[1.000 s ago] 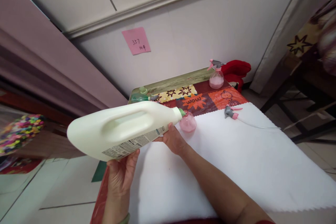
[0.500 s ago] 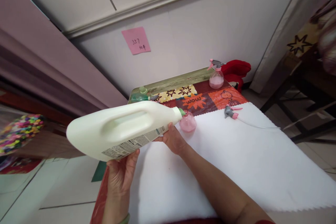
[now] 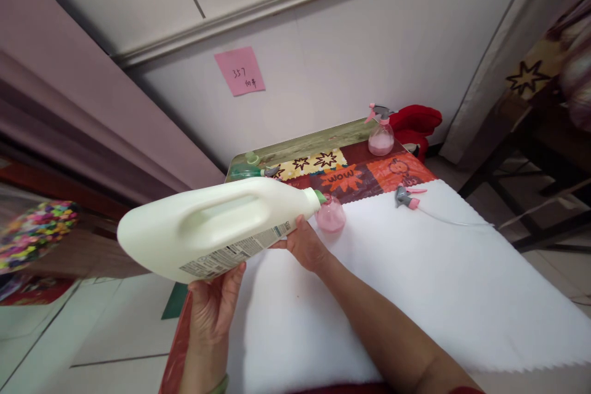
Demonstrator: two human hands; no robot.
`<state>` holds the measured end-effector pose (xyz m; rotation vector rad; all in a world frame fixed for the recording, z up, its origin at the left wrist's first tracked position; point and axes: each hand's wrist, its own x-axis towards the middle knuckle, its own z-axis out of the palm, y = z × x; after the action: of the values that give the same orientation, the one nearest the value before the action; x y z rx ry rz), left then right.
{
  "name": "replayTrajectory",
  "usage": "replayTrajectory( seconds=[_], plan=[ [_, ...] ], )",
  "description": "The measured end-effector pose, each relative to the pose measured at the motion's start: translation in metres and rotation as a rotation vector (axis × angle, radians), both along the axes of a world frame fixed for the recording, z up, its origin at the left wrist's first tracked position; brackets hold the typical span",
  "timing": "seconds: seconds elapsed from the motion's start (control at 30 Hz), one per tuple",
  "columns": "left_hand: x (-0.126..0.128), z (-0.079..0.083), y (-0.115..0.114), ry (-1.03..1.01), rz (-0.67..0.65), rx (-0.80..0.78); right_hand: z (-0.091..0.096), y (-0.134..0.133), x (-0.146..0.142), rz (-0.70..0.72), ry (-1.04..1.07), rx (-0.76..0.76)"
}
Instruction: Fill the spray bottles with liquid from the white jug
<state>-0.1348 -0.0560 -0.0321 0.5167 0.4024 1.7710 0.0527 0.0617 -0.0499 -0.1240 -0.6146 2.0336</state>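
A large white jug [image 3: 207,228] with a moulded handle is tipped on its side, its green neck at the mouth of a small pink bottle [image 3: 331,217] standing on a white cloth [image 3: 415,283]. My left hand [image 3: 212,308] cups the jug's underside from below. My right hand [image 3: 305,245] grips the jug near its neck, just beside the pink bottle. A loose grey and pink spray head [image 3: 406,198] with a thin clear tube lies on the cloth to the right.
A second pink spray bottle [image 3: 380,135] stands at the table's far edge beside a red soft thing [image 3: 418,123]. A green spray bottle [image 3: 249,169] lies at the far left corner. A pink note [image 3: 240,71] is stuck on the wall. Dark furniture legs stand at right.
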Motion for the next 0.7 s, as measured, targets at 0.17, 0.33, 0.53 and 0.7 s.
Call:
replayTrajectory(
  seconds=[0.17, 0.33, 0.53, 0.7],
  plan=[
    [-0.0013, -0.0022, -0.0012, -0.004, 0.002, 0.006, 0.0011, 0.0000, 0.0001, 0.004, 0.000, -0.005],
    [-0.0043, -0.0009, -0.0016, -0.008, -0.002, -0.032, 0.0025, -0.0003, 0.0009, -0.004, -0.008, -0.007],
    [-0.0024, 0.0021, -0.0007, -0.021, -0.015, -0.013, 0.0027, -0.0005, 0.0017, 0.003, -0.005, 0.007],
    [-0.0005, 0.0037, -0.0001, -0.020, -0.009, -0.007, 0.0013, -0.0003, 0.0010, -0.001, -0.017, 0.001]
  ],
)
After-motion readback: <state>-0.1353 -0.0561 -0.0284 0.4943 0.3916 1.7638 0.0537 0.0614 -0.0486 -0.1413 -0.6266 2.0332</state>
